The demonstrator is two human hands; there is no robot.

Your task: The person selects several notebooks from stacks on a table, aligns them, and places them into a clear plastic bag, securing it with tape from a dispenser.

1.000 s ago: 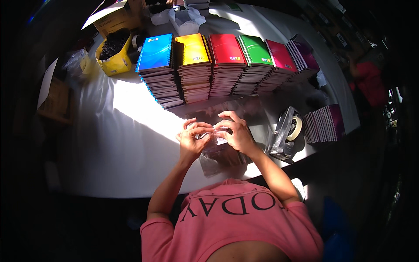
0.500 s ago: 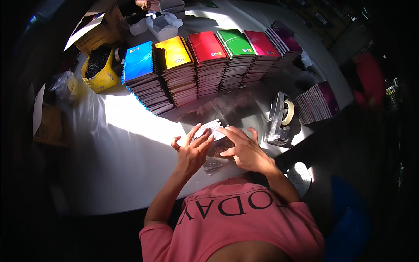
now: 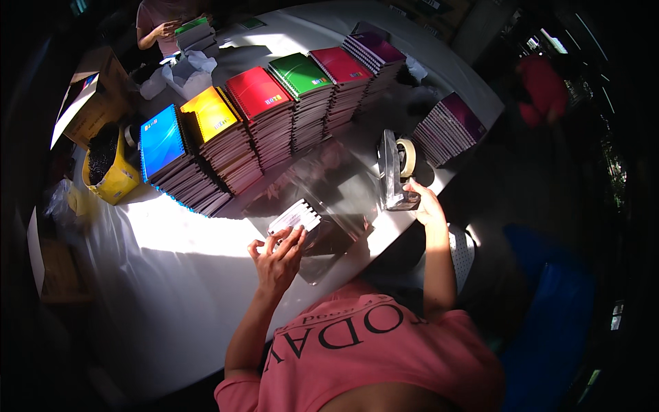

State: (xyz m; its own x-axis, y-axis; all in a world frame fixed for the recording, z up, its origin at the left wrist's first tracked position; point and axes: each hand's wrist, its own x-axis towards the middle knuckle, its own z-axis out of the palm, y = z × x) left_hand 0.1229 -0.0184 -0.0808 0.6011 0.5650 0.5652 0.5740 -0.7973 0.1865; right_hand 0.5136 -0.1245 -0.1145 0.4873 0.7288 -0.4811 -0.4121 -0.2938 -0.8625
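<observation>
Head view: a person wraps a small pack at a white table, with one hand out at a tape dispenser.

The left hand (image 3: 278, 255) presses open fingers on the small wrapped pack (image 3: 295, 218), which lies on clear film (image 3: 329, 185) near the table (image 3: 171, 275) edge. The right hand (image 3: 425, 206), well apart to the right, touches the tape dispenser (image 3: 397, 168); its grip cannot be told. Stacks of coloured notebooks (image 3: 261, 117) line the far side.

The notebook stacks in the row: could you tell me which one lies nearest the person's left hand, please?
The blue-covered stack, at the row's left end; the yellow, red, green and purple stacks run farther away from the left hand.
</observation>
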